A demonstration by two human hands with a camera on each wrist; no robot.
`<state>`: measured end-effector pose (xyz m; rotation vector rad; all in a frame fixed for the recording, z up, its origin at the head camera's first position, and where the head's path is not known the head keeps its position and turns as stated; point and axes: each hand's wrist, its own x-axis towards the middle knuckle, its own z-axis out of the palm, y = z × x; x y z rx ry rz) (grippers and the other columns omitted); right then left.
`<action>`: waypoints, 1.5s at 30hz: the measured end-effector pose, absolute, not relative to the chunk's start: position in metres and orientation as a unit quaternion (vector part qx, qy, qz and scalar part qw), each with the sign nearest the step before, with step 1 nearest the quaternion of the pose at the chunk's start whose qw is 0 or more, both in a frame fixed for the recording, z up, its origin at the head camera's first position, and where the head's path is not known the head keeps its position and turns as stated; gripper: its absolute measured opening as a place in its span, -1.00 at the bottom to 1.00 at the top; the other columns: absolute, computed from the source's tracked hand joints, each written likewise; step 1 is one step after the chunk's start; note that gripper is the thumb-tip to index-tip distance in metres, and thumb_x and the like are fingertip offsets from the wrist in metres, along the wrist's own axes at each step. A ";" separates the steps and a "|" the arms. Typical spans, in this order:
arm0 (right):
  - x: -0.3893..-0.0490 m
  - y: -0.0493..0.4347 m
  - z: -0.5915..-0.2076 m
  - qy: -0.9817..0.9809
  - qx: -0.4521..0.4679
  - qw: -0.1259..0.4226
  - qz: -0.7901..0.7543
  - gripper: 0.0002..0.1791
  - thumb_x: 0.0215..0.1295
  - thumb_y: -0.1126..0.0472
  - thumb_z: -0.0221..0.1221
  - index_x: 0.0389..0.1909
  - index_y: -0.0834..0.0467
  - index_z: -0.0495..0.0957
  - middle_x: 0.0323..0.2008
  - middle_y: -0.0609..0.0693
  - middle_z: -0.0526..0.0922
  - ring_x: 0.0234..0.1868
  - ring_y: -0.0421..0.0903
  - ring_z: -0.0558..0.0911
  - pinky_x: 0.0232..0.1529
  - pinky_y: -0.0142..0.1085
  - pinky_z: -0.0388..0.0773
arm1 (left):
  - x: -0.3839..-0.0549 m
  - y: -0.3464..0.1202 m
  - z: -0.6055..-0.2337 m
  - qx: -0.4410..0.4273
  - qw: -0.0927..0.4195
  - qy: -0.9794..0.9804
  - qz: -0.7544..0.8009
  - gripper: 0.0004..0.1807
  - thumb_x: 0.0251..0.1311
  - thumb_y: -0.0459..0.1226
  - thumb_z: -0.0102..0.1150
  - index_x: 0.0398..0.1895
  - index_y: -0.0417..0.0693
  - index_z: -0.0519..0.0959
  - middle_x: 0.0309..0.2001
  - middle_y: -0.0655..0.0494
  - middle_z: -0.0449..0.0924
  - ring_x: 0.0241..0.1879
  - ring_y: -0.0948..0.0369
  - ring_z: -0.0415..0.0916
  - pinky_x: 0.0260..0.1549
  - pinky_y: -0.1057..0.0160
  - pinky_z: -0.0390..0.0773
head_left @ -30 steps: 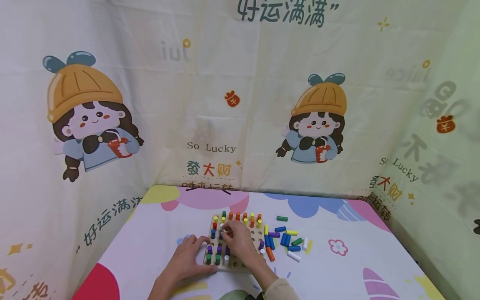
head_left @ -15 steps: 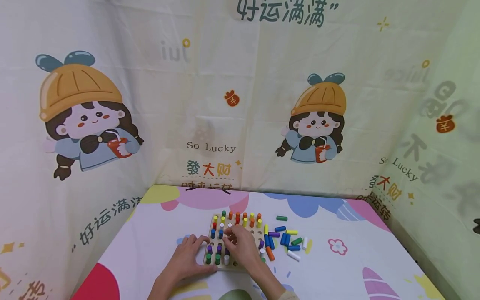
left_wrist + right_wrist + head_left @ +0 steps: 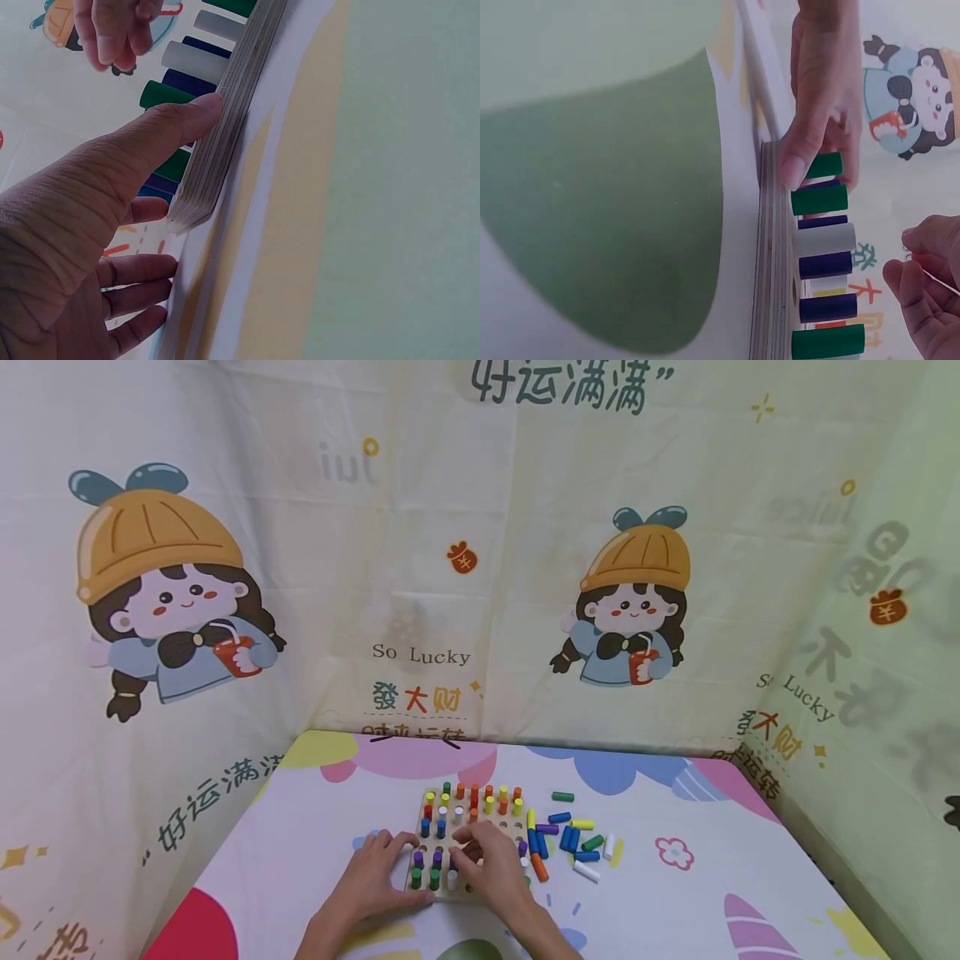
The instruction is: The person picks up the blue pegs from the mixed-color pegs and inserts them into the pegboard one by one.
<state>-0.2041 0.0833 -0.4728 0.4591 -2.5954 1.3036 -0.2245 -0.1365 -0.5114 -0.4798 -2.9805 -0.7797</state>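
Note:
A wooden pegboard (image 3: 482, 898) stands on the table, with rows of upright coloured pegs in its holes. My left hand (image 3: 372, 870) holds its near left corner, the thumb on the front edge (image 3: 217, 161) and the forefinger at the left side. My right hand (image 3: 491, 868) hovers over the middle of the board, fingers loosely bent, and no peg shows between thumb and forefinger in the right wrist view. Left of it stand two blue pegs (image 3: 441, 829) side by side. A white peg (image 3: 825, 238) and several green and purple ones line the front. The right hand hides some holes.
Loose pegs lie right of the board, among them an orange peg (image 3: 539, 867), a white peg (image 3: 587, 871) and a purple peg (image 3: 547, 829). A green peg (image 3: 562, 797) lies farther back. A printed cloth wall (image 3: 525, 693) rises behind the table.
My right hand has moved away from the second blue peg, to the right and toward me, uncovering that peg and the white and orange ones behind. My left hand has stayed at the corner.

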 end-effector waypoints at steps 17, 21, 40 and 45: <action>-0.188 0.103 -0.464 -0.875 0.121 0.114 0.455 -0.82 0.34 0.23 0.35 -0.08 0.15 0.67 -0.14 0.02 0.71 -0.25 -0.26 0.64 -0.21 -0.43 0.60 | -0.224 -0.136 -0.512 -0.149 0.018 -0.959 -0.240 -0.10 -0.28 0.42 0.50 0.14 0.22 0.52 -0.15 0.14 0.39 -0.11 0.10 0.33 -0.06 -0.07 0.47; -0.188 0.109 -0.465 -0.874 0.120 0.124 0.455 -0.82 0.35 0.23 0.34 -0.08 0.16 0.66 -0.12 0.01 0.71 -0.24 -0.24 0.66 -0.19 -0.39 0.63 | -0.224 -0.136 -0.513 -0.150 0.020 -0.959 -0.241 -0.10 -0.28 0.42 0.49 0.14 0.22 0.53 -0.16 0.14 0.39 -0.11 0.10 0.33 -0.07 -0.06 0.47; -0.192 0.132 -0.465 -0.862 0.086 0.200 0.457 -0.83 0.30 0.28 0.37 -0.13 0.18 0.67 -0.25 -0.05 0.73 -0.32 -0.25 0.66 -0.28 -0.40 0.62 | -0.223 -0.135 -0.509 -0.144 0.010 -0.958 -0.248 -0.10 -0.27 0.40 0.50 0.15 0.21 0.52 -0.14 0.13 0.39 -0.09 0.09 0.33 -0.03 -0.08 0.47; -0.192 0.139 -0.467 -0.861 0.078 0.211 0.456 -0.82 0.29 0.29 0.38 -0.12 0.18 0.67 -0.23 -0.04 0.72 -0.31 -0.23 0.67 -0.27 -0.39 0.63 | -0.223 -0.135 -0.510 -0.140 0.004 -0.959 -0.247 -0.11 -0.27 0.39 0.50 0.16 0.23 0.51 -0.12 0.13 0.40 -0.07 0.09 0.34 0.00 -0.10 0.48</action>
